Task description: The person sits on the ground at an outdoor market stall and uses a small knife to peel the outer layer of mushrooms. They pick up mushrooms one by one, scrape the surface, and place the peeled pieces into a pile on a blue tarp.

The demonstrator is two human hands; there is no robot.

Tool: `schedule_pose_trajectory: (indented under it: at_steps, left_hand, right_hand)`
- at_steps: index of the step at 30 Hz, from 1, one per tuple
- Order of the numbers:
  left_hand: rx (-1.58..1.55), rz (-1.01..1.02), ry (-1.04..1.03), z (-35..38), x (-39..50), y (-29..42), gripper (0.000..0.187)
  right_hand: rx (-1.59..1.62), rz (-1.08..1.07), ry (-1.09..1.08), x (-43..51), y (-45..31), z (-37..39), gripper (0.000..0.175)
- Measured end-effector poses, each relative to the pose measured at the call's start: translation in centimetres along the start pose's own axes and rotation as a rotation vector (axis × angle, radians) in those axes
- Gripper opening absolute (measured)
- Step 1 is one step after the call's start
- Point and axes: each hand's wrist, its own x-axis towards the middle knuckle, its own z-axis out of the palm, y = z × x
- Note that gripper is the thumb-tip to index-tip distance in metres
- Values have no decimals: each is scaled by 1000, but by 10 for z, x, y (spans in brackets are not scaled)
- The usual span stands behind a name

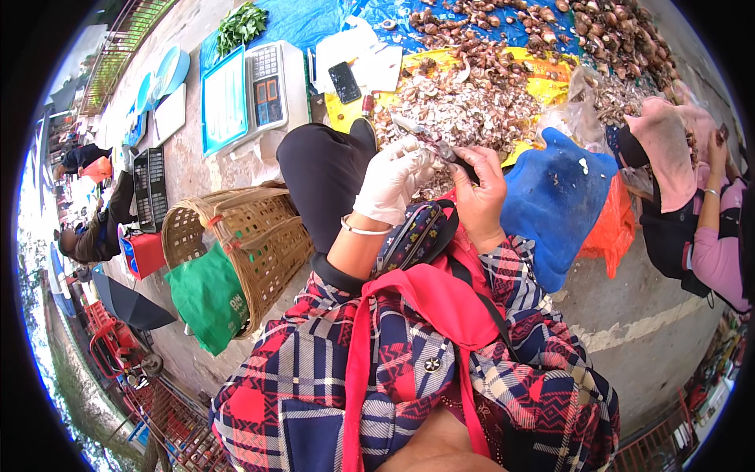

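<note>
My left hand (pixel 396 177), in a thin white glove with a bangle at the wrist, pinches a small brownish-purple corm (pixel 435 144), mostly hidden by the fingers. My bare right hand (pixel 482 187) meets it from the right, gripping a small knife with a dark handle (pixel 470 170); most of its blade is hidden. Just beyond both hands, a heap of pale and brown peelings (pixel 466 103) covers a yellow sheet (pixel 540 82). Farther off, several unpeeled brown corms (pixel 540 20) lie on a blue tarp (pixel 295 20).
Left of my knee stand a digital scale (pixel 277 88) and a woven bamboo basket (pixel 265 259) with a green bag (pixel 212 301). A phone (pixel 344 82) lies beyond. Blue cloth (pixel 554 206) covers my right knee. At right sits another person (pixel 716 230), a corm in hand.
</note>
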Motion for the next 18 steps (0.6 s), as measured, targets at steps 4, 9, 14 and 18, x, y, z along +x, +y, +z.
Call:
schedule_pose_trajectory:
  at_steps: [4,9,14,18]
  left_hand:
    - [16,-6,66,3,-1,0,13]
    - [57,-16,131,12,-5,4,17]
    - [221,83,140,17,-8,7,22]
    - [214,23,53,14,-7,10,22]
  right_hand:
    - [-31,-66,-16,0,7,1,23]
    - [-27,104,39,4,17,-3,21]
    - [30,-6,0,-1,20,-6,19]
    - [-7,180,-3,-1,24,-5,17]
